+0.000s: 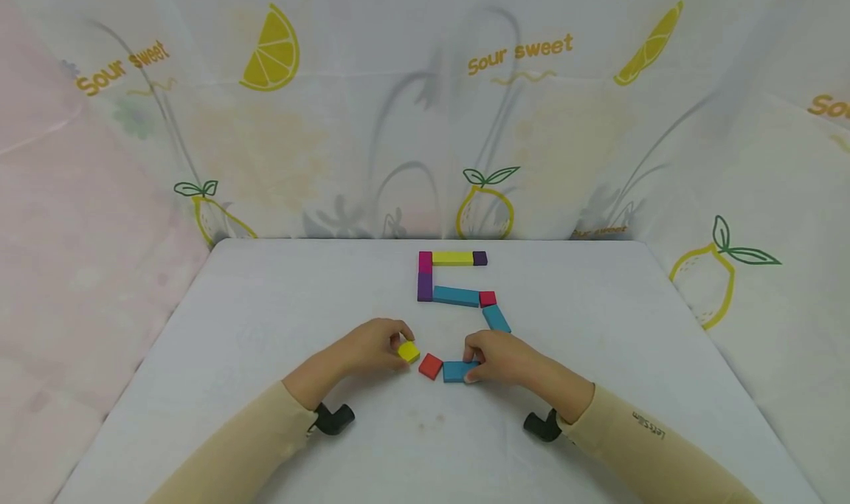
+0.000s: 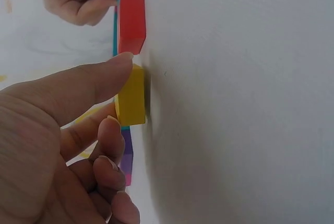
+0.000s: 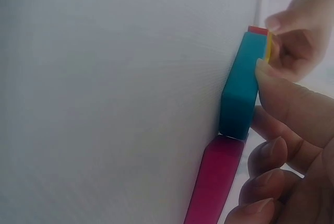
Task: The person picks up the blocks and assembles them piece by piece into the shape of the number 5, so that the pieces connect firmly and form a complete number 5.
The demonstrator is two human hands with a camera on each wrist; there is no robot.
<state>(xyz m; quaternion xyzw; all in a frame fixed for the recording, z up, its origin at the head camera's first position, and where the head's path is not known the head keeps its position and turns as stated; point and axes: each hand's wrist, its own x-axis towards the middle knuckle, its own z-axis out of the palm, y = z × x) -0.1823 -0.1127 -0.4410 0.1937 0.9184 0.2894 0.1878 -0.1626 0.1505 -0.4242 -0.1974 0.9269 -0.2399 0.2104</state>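
Observation:
In the head view, my left hand (image 1: 373, 345) pinches a small yellow block (image 1: 409, 352) between thumb and fingers, low at the tabletop. A red block (image 1: 430, 366) lies turned at an angle just right of it, touching or almost touching the blue block (image 1: 455, 372). My right hand (image 1: 508, 358) grips that blue block by its long sides with thumb and index finger. From the right wrist, a magenta block (image 3: 216, 182) shows end to end with the blue one; in the head view the right hand covers it.
Farther back, a bent line of blocks runs on: dark purple (image 1: 480, 258), yellow (image 1: 453, 258), magenta (image 1: 425, 261), purple (image 1: 425, 287), blue (image 1: 456, 296), small red (image 1: 488, 298) and slanting blue (image 1: 496, 318). A white cloth covers the table (image 1: 265, 290); a lemon-print curtain (image 1: 372, 120) hangs behind.

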